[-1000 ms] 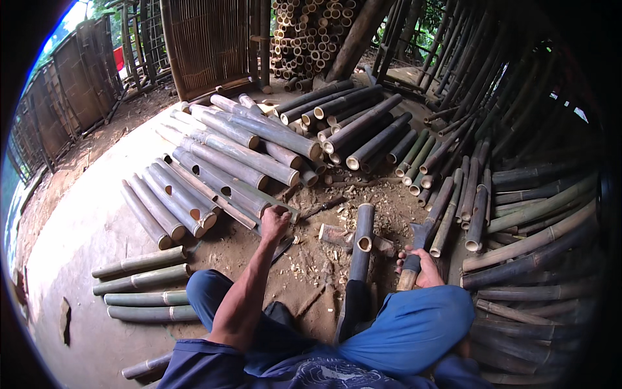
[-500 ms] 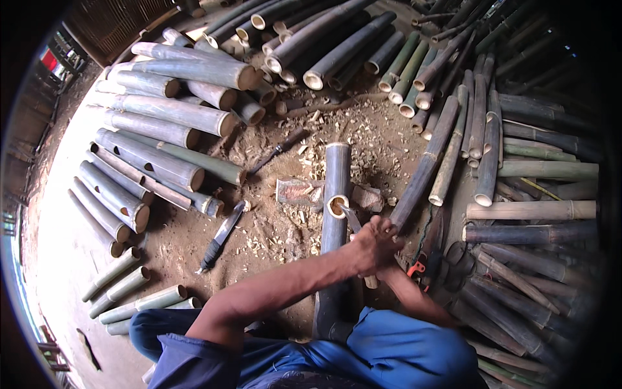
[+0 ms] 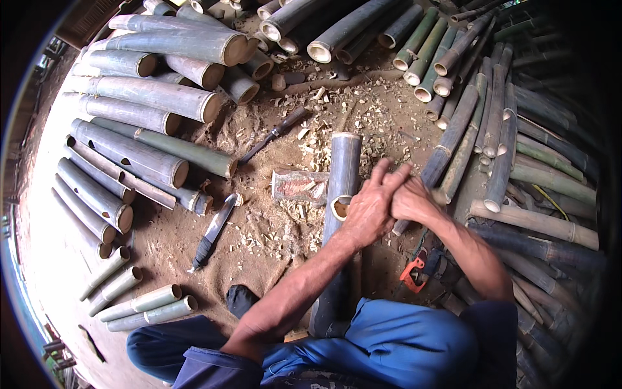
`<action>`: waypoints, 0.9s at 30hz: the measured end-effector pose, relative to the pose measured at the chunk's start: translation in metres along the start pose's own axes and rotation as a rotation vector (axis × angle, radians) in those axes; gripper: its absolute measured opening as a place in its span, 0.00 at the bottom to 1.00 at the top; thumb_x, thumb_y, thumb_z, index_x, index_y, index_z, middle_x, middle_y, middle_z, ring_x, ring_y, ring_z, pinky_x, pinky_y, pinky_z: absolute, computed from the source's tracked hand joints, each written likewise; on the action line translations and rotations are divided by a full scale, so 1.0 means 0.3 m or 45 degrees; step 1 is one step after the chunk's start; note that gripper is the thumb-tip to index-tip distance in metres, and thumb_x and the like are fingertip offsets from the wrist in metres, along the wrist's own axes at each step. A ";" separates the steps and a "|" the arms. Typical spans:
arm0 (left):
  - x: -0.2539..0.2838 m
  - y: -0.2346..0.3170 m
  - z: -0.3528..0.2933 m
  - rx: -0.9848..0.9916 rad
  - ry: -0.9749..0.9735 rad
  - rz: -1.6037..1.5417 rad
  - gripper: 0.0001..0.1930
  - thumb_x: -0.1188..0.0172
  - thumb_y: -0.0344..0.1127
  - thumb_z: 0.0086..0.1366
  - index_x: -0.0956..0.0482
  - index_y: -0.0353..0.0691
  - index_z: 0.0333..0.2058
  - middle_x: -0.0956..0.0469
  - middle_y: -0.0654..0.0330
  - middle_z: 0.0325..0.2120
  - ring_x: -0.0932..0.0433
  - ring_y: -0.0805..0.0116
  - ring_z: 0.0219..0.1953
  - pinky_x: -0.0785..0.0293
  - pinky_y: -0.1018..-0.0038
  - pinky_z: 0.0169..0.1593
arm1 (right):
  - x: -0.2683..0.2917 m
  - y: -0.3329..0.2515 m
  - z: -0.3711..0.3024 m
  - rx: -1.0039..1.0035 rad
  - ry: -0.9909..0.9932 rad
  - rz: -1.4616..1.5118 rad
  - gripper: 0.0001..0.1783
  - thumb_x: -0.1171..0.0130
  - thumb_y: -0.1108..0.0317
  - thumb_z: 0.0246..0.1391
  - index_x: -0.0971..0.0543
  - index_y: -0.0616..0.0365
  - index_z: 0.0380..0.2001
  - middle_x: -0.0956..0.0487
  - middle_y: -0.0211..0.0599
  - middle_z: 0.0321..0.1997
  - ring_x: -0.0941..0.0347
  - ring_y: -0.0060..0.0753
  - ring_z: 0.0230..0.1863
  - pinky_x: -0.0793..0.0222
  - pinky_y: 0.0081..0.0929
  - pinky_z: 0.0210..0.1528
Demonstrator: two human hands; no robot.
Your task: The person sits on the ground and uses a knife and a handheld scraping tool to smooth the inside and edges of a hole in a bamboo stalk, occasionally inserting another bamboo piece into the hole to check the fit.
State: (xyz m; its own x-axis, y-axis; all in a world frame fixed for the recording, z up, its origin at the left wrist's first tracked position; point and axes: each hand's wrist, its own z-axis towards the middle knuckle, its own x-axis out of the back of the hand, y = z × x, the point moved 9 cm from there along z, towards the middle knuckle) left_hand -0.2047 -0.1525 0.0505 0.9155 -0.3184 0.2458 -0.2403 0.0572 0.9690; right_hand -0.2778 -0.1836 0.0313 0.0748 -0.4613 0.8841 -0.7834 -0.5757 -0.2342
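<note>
Sitting on the dirt floor, a person has both hands pressed together just right of a long bamboo pole (image 3: 341, 194) that lies pointing away between the knees. Fingers spread flat, the left hand (image 3: 370, 206) covers the right hand (image 3: 409, 200), which is curled beneath it; whether that one grips anything I cannot tell. Neither hand grips the pole, though the left heel sits beside its cut notch. Left of the pole lies a flat stone (image 3: 299, 186), farther left a knife (image 3: 214, 231), and beyond, a chisel (image 3: 275, 134). Stacked bamboo logs (image 3: 142, 97) fill the far left.
</note>
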 end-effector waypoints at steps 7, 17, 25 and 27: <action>0.101 -0.059 -0.108 -0.101 0.868 -0.078 0.50 0.33 0.23 0.55 0.53 0.34 0.73 0.40 0.39 0.60 0.36 0.41 0.63 0.38 0.51 0.69 | -0.023 -0.202 0.153 0.576 0.028 -0.843 0.08 0.34 0.64 0.47 0.19 0.52 0.19 0.22 0.28 0.22 0.27 0.28 0.28 0.32 0.31 0.35; -0.153 0.011 -0.151 0.102 -0.156 0.115 0.58 0.35 0.17 0.43 0.51 0.49 0.75 0.51 0.31 0.69 0.31 0.27 0.60 0.29 0.50 0.63 | -0.228 -0.061 -0.194 0.103 -0.172 0.309 0.23 0.33 0.59 0.48 0.21 0.56 0.47 0.17 0.47 0.40 0.18 0.51 0.42 0.21 0.48 0.45; -0.208 -0.090 -0.135 0.085 -1.135 0.383 0.36 0.24 0.28 0.32 0.18 0.41 0.49 0.17 0.52 0.37 0.16 0.52 0.44 0.18 0.60 0.44 | -0.329 -0.144 -0.151 -0.254 -0.243 0.586 0.24 0.38 0.56 0.55 0.23 0.52 0.54 0.18 0.47 0.48 0.20 0.52 0.50 0.23 0.48 0.51; -0.161 -0.094 -0.146 0.066 -0.112 -0.021 0.44 0.29 0.28 0.41 0.32 0.41 0.62 0.32 0.43 0.54 0.27 0.38 0.56 0.25 0.54 0.57 | -0.263 -0.053 -0.140 -0.468 -0.331 0.441 0.24 0.39 0.55 0.57 0.23 0.51 0.55 0.18 0.47 0.50 0.21 0.52 0.52 0.24 0.48 0.53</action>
State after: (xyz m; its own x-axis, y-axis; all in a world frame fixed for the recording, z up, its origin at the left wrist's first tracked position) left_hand -0.2280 -0.0974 0.0124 0.8882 -0.4009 0.2246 -0.2439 0.0030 0.9698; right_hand -0.2973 -0.1097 -0.0177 -0.1119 -0.7590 0.6414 -0.9491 -0.1096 -0.2953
